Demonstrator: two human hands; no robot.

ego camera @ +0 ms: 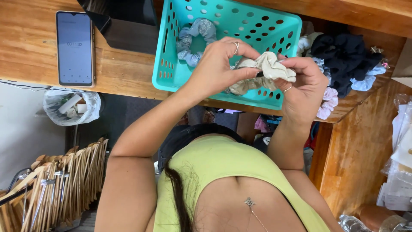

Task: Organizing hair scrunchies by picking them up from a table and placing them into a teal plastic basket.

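Here, both hands — left hand [214, 64], right hand [302, 83] — pinch a cream scrunchie [264, 71] over the teal basket [171, 64]; fingers closed firmly, best stretching the fabric evenly.

**A count of what's on and around the counter**

One teal basket [171, 64], one blue-grey scrunchie [195, 41] inside it, one cream scrunchie [268, 68] held by two hands, left [214, 68] and right [302, 86]. One phone [75, 48]. One heap of scrunchies [343, 60], too tangled to count. One bagged bin [71, 105].
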